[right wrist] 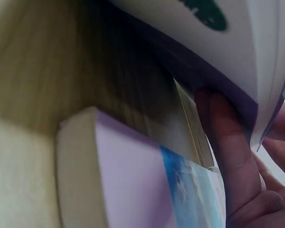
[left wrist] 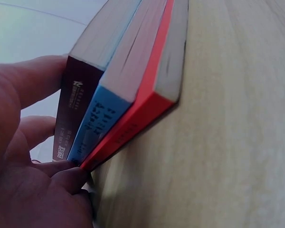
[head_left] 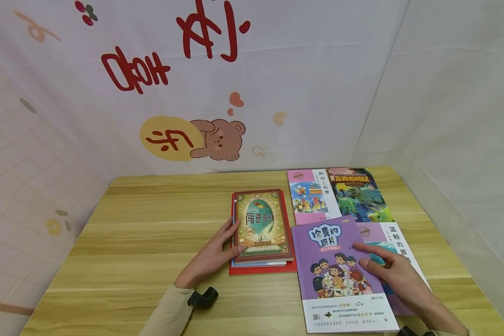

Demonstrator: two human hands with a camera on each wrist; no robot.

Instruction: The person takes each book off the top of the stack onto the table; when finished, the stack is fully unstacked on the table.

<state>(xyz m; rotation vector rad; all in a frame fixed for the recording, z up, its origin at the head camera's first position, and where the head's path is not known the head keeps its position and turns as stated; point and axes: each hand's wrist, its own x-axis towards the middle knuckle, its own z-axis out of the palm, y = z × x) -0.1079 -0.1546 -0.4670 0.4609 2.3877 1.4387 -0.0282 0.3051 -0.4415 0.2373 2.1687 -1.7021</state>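
Note:
My left hand point(head_left: 212, 254) rests against the left side of a stack of books, its thumb on the top cover and other fingers along the spines. On top is a brown-framed book with a green oval point(head_left: 262, 224); below lie a blue book point(left wrist: 102, 116) and a red book point(left wrist: 142, 111). At the right, my right hand point(head_left: 399, 273) pinches the right edge of a purple picture book point(head_left: 332, 261), thumb on its cover and fingers beneath. The purple book is tilted up, overlapping a book with a blue cover panel point(head_left: 380, 233).
Behind the purple book lie a pink-and-white book point(head_left: 308, 196) and a dinosaur-cover book point(head_left: 359, 196). Bare wooden tabletop point(head_left: 159, 224) spreads to the left. A white printed cloth point(head_left: 319, 93) hangs along the back and sides of the table.

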